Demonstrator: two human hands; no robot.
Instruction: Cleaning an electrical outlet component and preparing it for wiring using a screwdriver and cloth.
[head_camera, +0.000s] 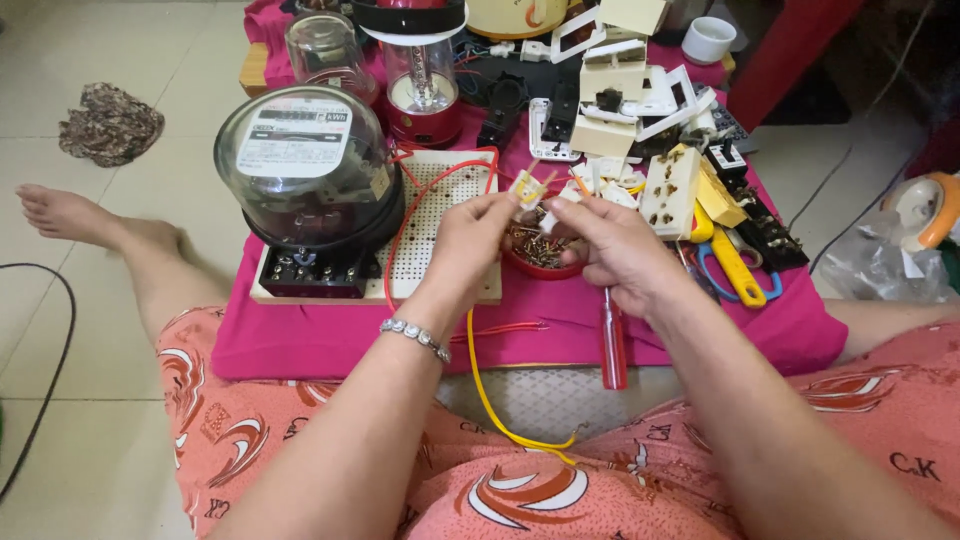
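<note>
Pink cloth (300, 345) covers a low board on the tiled floor. Above a red bowl (545, 266) filled with small screws (535, 245), the left hand (468, 240) pinches a small white-and-yellow electrical part (528, 187); the right hand (618, 250) closes its fingertips beside it, a red screwdriver (612, 345) under its palm.

Small white and yellow plastic electrical part (527, 187), held up tilted w/ thin copper wire ends sticking out top right. It sits just above a red bowl of screws (537, 250), approx. mid-table on the pink cloth.
</note>
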